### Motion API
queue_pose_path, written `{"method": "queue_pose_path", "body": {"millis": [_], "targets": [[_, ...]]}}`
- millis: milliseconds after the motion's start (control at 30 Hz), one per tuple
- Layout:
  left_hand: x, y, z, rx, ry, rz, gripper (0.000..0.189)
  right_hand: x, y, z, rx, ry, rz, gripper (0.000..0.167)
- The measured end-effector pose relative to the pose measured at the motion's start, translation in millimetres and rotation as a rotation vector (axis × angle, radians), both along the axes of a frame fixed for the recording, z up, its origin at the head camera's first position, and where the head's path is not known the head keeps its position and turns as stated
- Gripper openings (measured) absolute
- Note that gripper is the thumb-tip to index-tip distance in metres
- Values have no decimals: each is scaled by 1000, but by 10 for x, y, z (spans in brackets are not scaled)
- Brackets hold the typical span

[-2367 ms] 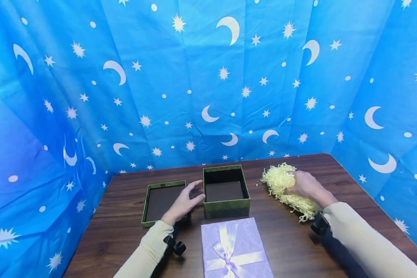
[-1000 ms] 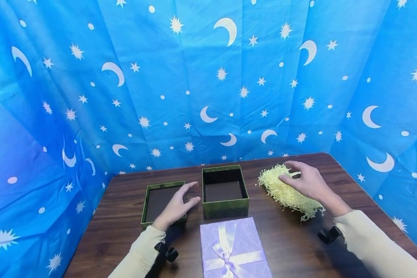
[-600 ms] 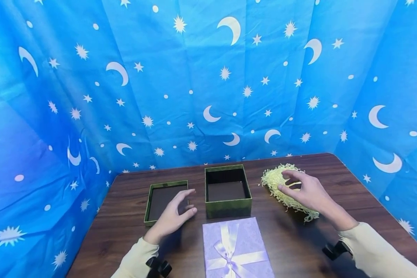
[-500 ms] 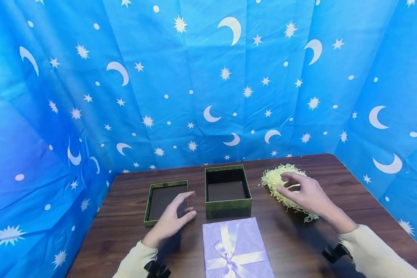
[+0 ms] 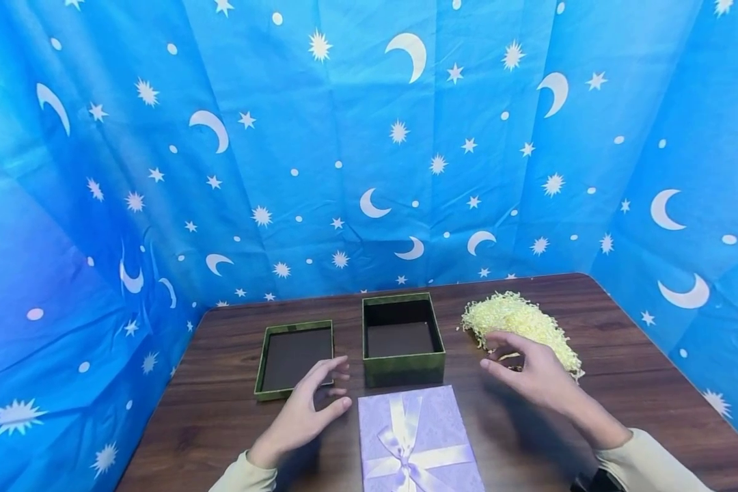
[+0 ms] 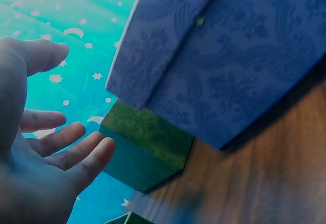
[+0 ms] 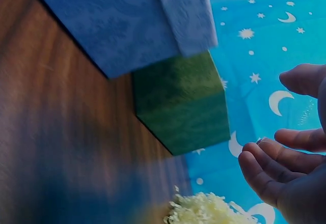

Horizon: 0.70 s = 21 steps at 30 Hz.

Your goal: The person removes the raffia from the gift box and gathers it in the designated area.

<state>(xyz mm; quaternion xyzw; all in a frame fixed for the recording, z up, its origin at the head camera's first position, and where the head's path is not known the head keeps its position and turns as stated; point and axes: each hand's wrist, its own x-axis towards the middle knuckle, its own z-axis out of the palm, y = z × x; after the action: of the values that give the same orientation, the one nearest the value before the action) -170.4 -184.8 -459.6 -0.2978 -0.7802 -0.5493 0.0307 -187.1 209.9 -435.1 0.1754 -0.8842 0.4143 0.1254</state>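
Observation:
My left hand (image 5: 304, 417) hovers left of the purple gift box (image 5: 418, 427), fingers loosely spread and holding nothing. A ribbon bow (image 5: 404, 452) crosses that box's lid. On the other side my right hand (image 5: 538, 376) hangs in the air, relaxed and holding nothing, in front of the pale yellow shredded paper (image 5: 516, 318). Behind the purple box stands a green box (image 5: 404, 370) without a lid, dark inside. Its side also shows in the left wrist view, beyond the purple box (image 6: 239, 66). Both wrist views show bare palms and no object gripped.
A shallow green lid (image 5: 295, 352), dark inside, lies hollow side up left of the green box. Everything stands on a dark wooden table (image 5: 190, 410). A blue cloth (image 5: 344, 137) with moons and stars hangs close behind the table and along its sides.
The right hand has let go of the shredded paper, which stays on the table, and drawn back towards the person. The left hand has left the green box's side and also come nearer.

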Motion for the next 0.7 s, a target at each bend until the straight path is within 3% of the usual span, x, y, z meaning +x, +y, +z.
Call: {"method": "queue_pose_path", "body": {"millis": [300, 500, 700], "targets": [[143, 64, -151, 37, 10, -26, 59, 156, -91, -153, -61, -35, 40, 39], [209, 94, -219, 74, -67, -29, 58, 265, -152, -214, -115, -65, 82, 39], [322, 79, -236, 94, -193, -2, 58, 354, -231, -269, -158, -100, 127, 40]]}}
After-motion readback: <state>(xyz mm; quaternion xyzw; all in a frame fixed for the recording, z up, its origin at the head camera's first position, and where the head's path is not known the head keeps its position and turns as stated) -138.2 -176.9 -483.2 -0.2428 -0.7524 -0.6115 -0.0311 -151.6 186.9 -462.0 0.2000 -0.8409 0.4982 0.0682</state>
